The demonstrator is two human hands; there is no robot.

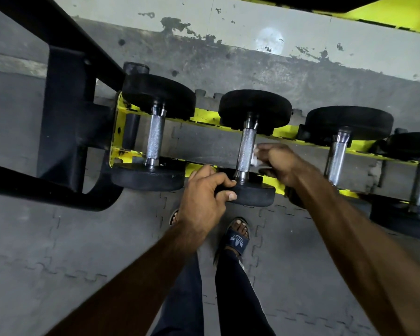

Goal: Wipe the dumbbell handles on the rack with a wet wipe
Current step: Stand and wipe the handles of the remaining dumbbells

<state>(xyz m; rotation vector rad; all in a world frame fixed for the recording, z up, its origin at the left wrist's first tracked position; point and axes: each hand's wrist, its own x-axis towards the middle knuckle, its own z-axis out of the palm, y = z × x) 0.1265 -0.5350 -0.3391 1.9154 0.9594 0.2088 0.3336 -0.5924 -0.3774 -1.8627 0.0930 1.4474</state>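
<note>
Head view, the only one I have: the rack [205, 116] runs across the frame with yellow rails, and the dumbbell [254, 110] second from its left end is the one in hand. Its knurled handle [246, 147] lies across the gap between the rails. My left hand [203, 192] grips the near head [255, 194]. The fingers [224, 182] are curled over the black rim and the thumb is underneath, which should brace the weight against rolling. My right hand [280, 163] comes in from the right with the forearm angled down across the front rail. Its fingers pinch the wet wipe [254, 159], which touches the handle's right side near the lower half. To do this step well I judge the wipe should wrap round the bar, not only touch one flank. It should travel the full knurled length up to the far collar, with the bar turned so the underside is reached. The neighbouring handle on the left [155, 139] and the one on the right [337, 157] sit untouched; whether they are clean I cannot tell.
</note>
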